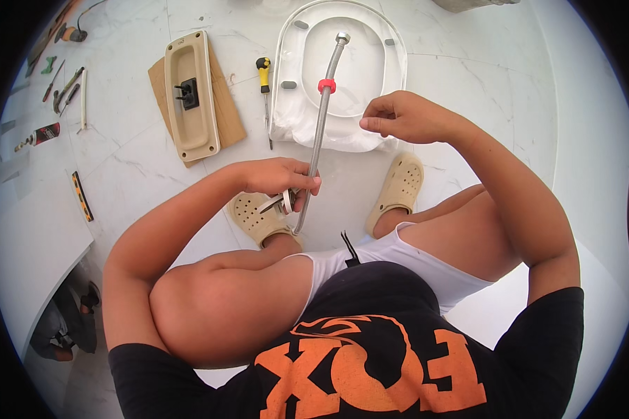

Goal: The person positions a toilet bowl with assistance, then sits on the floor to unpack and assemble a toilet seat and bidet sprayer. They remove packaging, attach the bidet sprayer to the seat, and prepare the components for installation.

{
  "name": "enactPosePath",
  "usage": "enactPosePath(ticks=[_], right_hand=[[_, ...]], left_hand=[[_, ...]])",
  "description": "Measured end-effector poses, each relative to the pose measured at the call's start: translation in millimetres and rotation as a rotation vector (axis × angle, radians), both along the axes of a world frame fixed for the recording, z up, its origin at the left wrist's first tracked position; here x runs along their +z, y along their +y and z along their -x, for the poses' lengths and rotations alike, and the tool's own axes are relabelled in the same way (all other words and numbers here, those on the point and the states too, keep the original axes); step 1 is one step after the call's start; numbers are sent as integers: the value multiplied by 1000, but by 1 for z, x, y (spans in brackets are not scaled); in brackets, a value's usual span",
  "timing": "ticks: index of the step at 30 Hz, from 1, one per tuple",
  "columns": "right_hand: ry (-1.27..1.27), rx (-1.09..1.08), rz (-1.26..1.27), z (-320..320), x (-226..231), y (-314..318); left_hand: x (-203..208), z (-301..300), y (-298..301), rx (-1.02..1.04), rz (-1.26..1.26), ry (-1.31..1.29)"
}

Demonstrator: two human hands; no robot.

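Note:
My left hand [281, 176] is closed round a braided metal flexible hose [321, 122]. The hose slants up and away, with a red ring [326, 86] partway along it and a metal nut [342, 38] at its far end. In the same hand, below the palm, is a small white and dark round piece [285, 202] that looks like a spool of tape; the fingers partly hide it. My right hand [409, 117] hovers to the right of the hose, apart from it. Its fingers are curled with the thumb against them, and whatever they may pinch cannot be made out.
A white toilet seat [281, 115] with clear wrapping lies ahead on the tiled floor. Left of it are a yellow-black screwdriver [264, 77] and a beige cistern lid [206, 105] on cardboard [232, 122]. Farther left lie a spray can [47, 133], a level [82, 195] and several hand tools.

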State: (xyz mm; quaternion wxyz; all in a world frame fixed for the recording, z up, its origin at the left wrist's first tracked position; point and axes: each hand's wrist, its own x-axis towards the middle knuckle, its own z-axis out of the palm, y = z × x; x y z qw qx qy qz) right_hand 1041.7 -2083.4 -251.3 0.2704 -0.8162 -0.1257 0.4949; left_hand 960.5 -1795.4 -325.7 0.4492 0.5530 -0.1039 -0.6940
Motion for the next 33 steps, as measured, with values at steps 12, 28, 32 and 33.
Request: enactPosePath(ticks=[12,28,32,33], right_hand=[[6,-20,-3,51,-27,20],[-53,-479,-383,61,14,62],[-17,-564,-417,53,16,56],[-25,-570,-414,51,19,55]], left_hand=[[-45,-4,9,824,113,481],[31,-31,-17,1272,279,506],[40,-35,-18,1193,376,324],[42,-36,-18,1140,426,262]])
